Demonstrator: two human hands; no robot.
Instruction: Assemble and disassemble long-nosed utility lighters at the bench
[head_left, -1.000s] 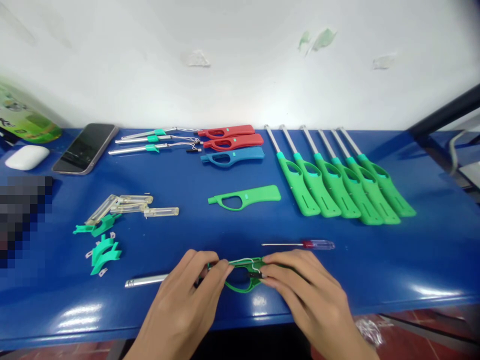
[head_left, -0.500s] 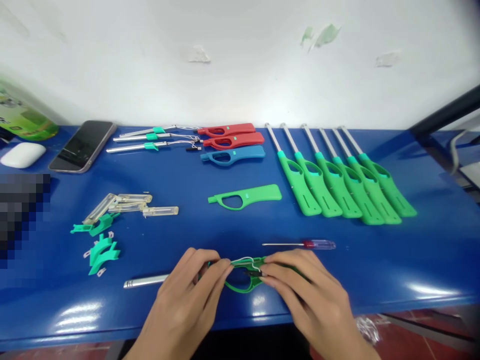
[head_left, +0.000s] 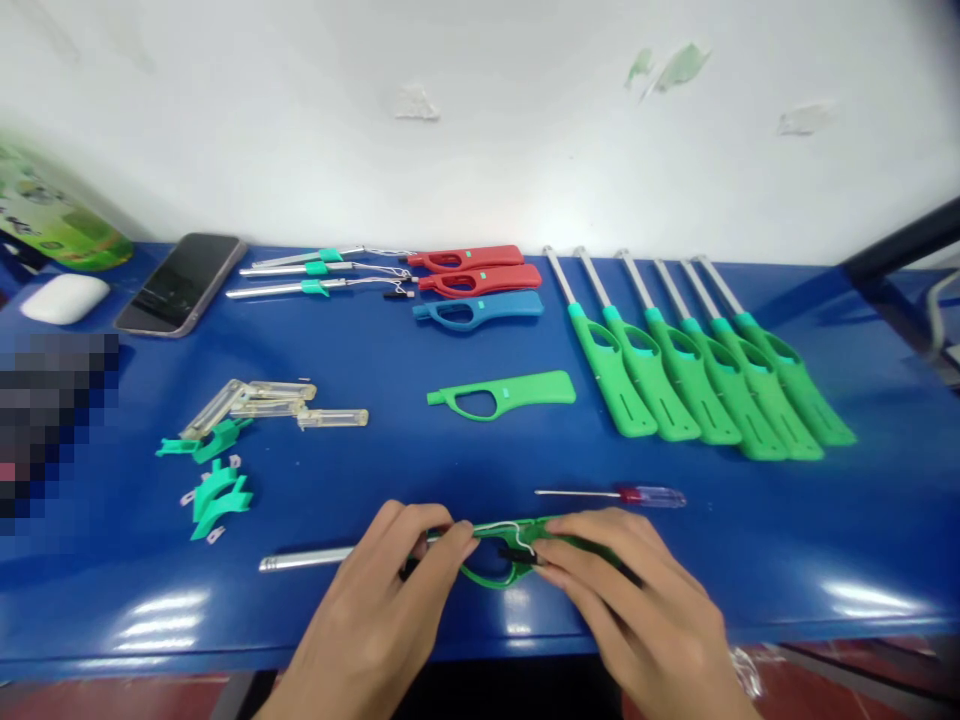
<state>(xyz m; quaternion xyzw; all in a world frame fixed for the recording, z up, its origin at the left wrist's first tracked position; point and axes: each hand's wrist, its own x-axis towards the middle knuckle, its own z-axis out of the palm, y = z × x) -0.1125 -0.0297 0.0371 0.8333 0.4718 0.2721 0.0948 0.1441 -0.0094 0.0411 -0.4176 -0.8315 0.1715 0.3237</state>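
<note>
At the front edge of the table, a green lighter casing (head_left: 487, 578) lies between my hands, its inner side facing up. My left hand (head_left: 390, 600) pinches its front end, where a silver metal tube (head_left: 304, 560) sticks out to the left. A thin white wire (head_left: 501, 525) runs along the casing to a small black igniter (head_left: 519, 556). My right hand (head_left: 637, 590) grips the handle end of the casing, its fingertips closed at the igniter. The handle is mostly hidden under that hand. Just above it lies a screwdriver (head_left: 652, 496).
Several assembled green lighters (head_left: 622, 390) lie at right. Red casings (head_left: 480, 281), a blue casing (head_left: 502, 308) and wired tubes (head_left: 285, 290) lie along the wall. A loose green casing (head_left: 525, 390), clear fuel tanks (head_left: 270, 408), teal triggers (head_left: 221, 500) and a phone (head_left: 184, 285) are also there.
The whole view has shifted slightly, so things on the table appear a little further right. Both hands keep hold of the casing; the igniter shows slightly more at my right fingertips.
</note>
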